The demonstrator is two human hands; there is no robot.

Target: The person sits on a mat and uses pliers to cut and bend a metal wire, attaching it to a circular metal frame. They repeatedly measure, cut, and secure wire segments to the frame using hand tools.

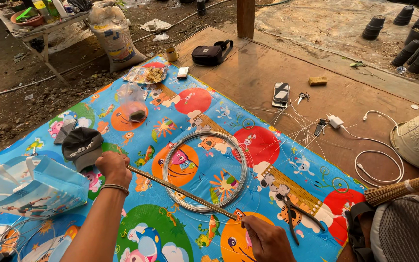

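My left hand [113, 168] is closed around one end of a long thin metal rod [180, 191], and my right hand [266, 237] pinches the other end near the lower middle. The rod stretches diagonally across a coil of silver wire [205, 171] lying on a colourful cartoon mat [190, 104]. Black-handled pliers [294, 217] lie on the mat just right of my right hand. A dark cap [82, 146] rests beside my left hand.
A blue bag [32, 187] sits at the left. On the wooden platform [267, 73] lie a phone [281, 93], keys, a white charger cable [379, 167], loose wires, a black pouch [211, 54] and a mug. A broom and grey backpack [406, 230] are at the right.
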